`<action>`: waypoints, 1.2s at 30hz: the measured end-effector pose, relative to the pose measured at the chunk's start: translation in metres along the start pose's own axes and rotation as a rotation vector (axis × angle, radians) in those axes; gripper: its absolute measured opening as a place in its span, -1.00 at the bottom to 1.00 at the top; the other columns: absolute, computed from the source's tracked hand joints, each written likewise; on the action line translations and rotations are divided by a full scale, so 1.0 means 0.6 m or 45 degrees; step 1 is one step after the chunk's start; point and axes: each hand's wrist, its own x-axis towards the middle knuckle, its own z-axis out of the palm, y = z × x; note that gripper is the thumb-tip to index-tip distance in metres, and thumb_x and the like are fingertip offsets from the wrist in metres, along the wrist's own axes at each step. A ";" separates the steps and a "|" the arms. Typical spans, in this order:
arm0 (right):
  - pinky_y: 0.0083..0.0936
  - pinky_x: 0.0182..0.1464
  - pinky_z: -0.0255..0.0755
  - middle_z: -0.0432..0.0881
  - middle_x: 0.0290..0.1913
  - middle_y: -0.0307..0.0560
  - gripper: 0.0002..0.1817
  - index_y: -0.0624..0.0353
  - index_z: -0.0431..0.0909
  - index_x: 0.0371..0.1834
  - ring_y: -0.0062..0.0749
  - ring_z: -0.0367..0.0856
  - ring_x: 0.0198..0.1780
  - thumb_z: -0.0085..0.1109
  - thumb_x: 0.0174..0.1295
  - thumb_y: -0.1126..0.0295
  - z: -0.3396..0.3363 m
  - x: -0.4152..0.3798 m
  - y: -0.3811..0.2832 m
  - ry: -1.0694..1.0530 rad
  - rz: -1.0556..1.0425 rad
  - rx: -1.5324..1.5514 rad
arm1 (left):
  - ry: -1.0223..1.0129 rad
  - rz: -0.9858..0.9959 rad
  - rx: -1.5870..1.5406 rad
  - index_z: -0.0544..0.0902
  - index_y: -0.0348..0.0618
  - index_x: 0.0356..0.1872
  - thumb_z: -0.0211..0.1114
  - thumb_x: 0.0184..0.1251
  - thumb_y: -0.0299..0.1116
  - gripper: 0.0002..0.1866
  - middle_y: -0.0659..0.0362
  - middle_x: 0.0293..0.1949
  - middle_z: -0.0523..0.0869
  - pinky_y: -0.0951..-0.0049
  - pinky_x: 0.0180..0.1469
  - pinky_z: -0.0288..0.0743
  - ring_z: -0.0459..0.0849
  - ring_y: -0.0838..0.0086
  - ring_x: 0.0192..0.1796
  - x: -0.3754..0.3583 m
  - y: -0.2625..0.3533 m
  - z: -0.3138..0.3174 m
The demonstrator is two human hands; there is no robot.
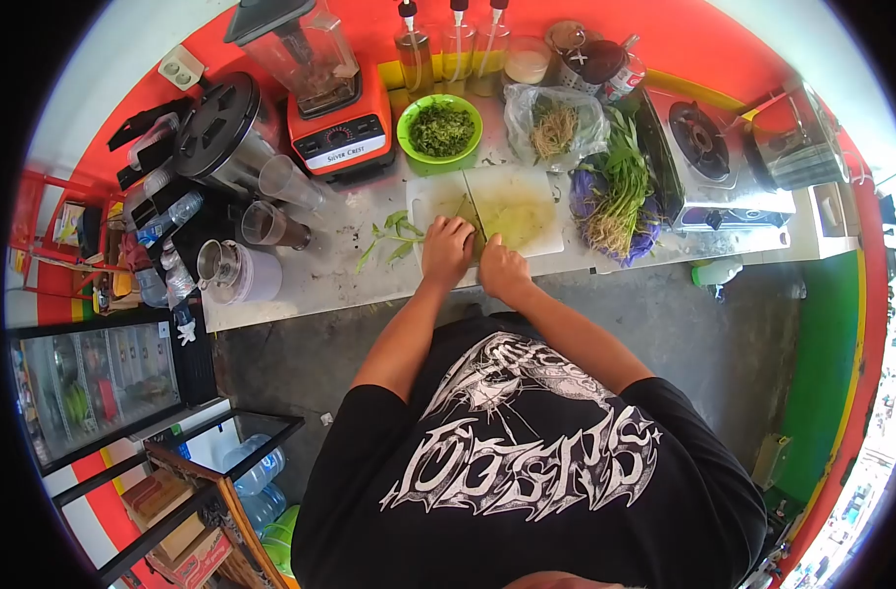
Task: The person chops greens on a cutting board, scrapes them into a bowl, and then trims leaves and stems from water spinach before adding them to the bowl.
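Across a white cutting board point(538, 188) on a metal counter point(335, 280), grips a knife point(476, 216) in the right hand point(504, 268), fingers wrapped round the handle. Rests the left hand point(449, 251), fingers bent and together, beside the blade; cannot tell whether pinching anything. Has leafy stems point(399, 228) sticking out left of that hand, chopped greens point(442, 130) in a green bowl point(406, 143) beyond the board, rooted herbs point(620, 187) to the right.

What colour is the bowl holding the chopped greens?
The bowl is bright lime green, seen best in the head view.
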 end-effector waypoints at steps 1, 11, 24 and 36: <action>0.00 0.14 0.58 0.72 -0.02 0.39 -0.73 0.33 0.36 0.02 0.28 0.71 0.08 0.07 0.37 0.39 0.001 0.005 0.002 0.000 0.001 0.006 | 0.018 0.012 -0.013 0.69 -0.11 -0.28 0.36 0.23 -0.45 -0.93 0.21 -0.24 0.65 0.16 -0.01 0.45 0.55 0.16 -0.09 -0.001 0.002 0.001; 0.06 0.07 0.60 0.74 -0.09 0.36 -0.65 0.30 0.38 0.02 0.30 0.74 -0.01 -0.06 0.54 0.16 -0.003 0.002 0.059 0.161 0.067 0.035 | -0.003 -0.084 0.040 0.70 -0.10 -0.27 0.36 0.26 -0.43 -0.94 0.16 -0.19 0.65 0.13 0.04 0.45 0.56 0.12 -0.05 0.030 0.027 0.050; 0.06 0.02 0.61 0.74 -0.15 0.37 -0.62 0.30 0.43 -0.03 0.31 0.75 -0.06 0.00 0.52 0.12 -0.038 -0.025 0.140 0.279 0.199 0.055 | -0.086 -0.077 -0.243 0.73 -0.15 -0.26 0.46 0.21 -0.39 -0.86 0.13 -0.26 0.70 0.16 0.01 0.47 0.59 0.14 -0.09 0.053 0.049 0.086; -0.03 0.05 0.63 0.76 -0.12 0.33 -0.62 0.31 0.46 -0.01 0.22 0.77 -0.04 -0.01 0.52 0.13 -0.037 -0.030 0.111 0.122 0.025 0.004 | -0.063 0.018 -0.229 0.74 -0.21 -0.21 0.38 0.29 -0.43 -0.88 0.15 -0.15 0.69 0.19 0.06 0.46 0.57 0.13 -0.04 0.034 0.047 0.069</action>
